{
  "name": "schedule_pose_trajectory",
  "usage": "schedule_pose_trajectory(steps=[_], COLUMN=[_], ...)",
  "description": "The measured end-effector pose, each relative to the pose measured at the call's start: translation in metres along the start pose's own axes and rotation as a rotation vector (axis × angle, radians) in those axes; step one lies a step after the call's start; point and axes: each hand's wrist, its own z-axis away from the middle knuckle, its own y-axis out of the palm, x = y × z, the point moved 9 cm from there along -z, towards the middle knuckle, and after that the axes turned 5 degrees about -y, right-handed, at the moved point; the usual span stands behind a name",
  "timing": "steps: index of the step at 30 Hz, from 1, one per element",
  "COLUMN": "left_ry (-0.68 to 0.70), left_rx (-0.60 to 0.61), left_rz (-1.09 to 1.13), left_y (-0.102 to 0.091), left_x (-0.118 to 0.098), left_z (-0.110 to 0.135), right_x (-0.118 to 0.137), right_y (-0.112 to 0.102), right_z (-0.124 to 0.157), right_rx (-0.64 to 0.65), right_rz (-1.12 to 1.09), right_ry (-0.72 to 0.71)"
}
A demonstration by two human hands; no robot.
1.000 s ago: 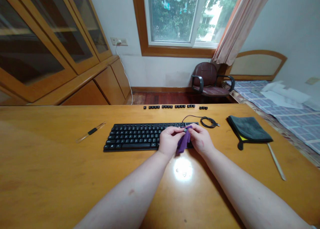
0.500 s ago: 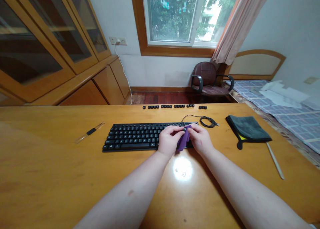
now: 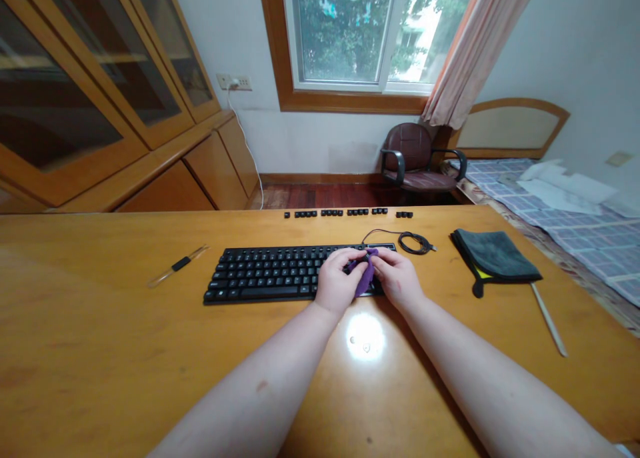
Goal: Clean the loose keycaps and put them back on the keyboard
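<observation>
A black keyboard (image 3: 265,273) lies on the wooden desk, its right part hidden behind my hands. Over that end, my left hand (image 3: 339,276) pinches a small black keycap (image 3: 365,257), mostly covered by fingers and cloth. My right hand (image 3: 399,276) grips a purple cloth (image 3: 365,282) by its upper part, folded round the keycap, and the loose end hangs down between both hands. The fingertips of the two hands almost meet. Along the desk's far edge stand several loose black keycaps (image 3: 332,213) in short groups.
Behind my right hand lies a coiled black cable (image 3: 414,243). Right of it rests a folded grey cloth (image 3: 495,255) beside a pale flat stick (image 3: 549,321). A wire keycap puller (image 3: 181,264) is left of the keyboard. Beyond the desk are a chair (image 3: 410,151) and a bed.
My fingers have shifted slightly, bunching the purple cloth more closely round the keycap, which shows less now. The keyboard and the other things stay in place.
</observation>
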Motion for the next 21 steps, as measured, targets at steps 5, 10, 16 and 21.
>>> schedule_pose_trajectory(steps=[5, 10, 16, 21], left_ry=[0.143, 0.172, 0.107, 0.079], left_rx=[0.012, 0.055, 0.029, 0.051], left_rz=[-0.058, -0.045, -0.039, -0.093], left_y=[-0.001, 0.004, 0.004, 0.004], left_x=[-0.014, -0.013, -0.005, -0.006], left_z=[0.002, 0.003, 0.003, 0.002], right_x=[-0.011, -0.008, 0.006, 0.011], right_y=[0.002, 0.004, 0.000, 0.003], right_z=[0.002, 0.001, 0.000, 0.002], right_rx=[-0.008, 0.029, -0.016, -0.016], right_rz=[-0.120, -0.119, -0.036, 0.008], right_ry=[0.113, 0.149, 0.133, 0.120])
